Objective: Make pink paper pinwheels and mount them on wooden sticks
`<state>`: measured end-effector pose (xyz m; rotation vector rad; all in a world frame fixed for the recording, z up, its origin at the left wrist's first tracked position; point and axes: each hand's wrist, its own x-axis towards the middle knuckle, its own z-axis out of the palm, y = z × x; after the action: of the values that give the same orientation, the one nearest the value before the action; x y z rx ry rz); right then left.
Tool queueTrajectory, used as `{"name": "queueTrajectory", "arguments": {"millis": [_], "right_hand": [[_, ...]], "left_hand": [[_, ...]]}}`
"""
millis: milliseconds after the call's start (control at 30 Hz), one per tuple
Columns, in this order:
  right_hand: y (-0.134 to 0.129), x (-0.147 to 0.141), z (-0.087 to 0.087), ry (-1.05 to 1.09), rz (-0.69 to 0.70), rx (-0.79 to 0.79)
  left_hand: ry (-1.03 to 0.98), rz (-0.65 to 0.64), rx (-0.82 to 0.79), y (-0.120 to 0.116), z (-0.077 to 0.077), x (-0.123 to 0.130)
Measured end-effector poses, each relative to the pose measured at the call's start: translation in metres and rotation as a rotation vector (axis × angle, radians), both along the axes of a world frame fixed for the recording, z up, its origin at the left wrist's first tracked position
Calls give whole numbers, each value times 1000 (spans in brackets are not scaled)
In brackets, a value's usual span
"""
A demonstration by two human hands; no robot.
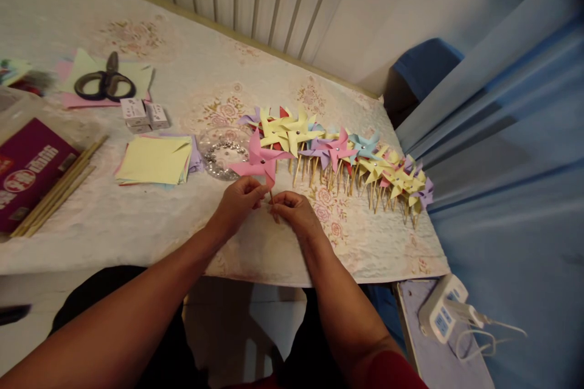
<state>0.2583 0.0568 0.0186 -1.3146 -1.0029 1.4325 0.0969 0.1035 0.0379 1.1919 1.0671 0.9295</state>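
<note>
A pink paper pinwheel [261, 161] on a thin wooden stick stands upright before me, above the cloth. My right hand [292, 209] pinches its stick below the paper blades, and the stick's lower end shows under the fingers. At the left of the stick, my left hand [244, 197] is closed, thumb and finger together at the lower blade; the exact contact is partly hidden. Just behind the pinwheel is a clear round dish [219, 155] of small dark and shiny pieces. Beside it lies a stack of coloured paper squares [155, 160], yellow on top.
Many finished pinwheels [365, 155] lie in a row at the right. Black-handled scissors [106, 82] rest on more paper, near small white boxes [143, 114]. Wooden sticks [59, 191] lie by a purple package [34, 173]. A power strip [442, 307] sits beyond the table's right corner.
</note>
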Motion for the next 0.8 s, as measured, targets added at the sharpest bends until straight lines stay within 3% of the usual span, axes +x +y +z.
{"name": "queueTrajectory", "arguments": {"millis": [233,533,800], "right_hand": [[0,5,-1,50,-20,-4],[-24,4,8,60,-84,-11],[-49,5,3,41,-233,-6]], "left_hand": [[-13,184,68,-4,-1,-3],[-43,196,159,-15,1,-3],[4,172,251,-14,-4,-2]]}}
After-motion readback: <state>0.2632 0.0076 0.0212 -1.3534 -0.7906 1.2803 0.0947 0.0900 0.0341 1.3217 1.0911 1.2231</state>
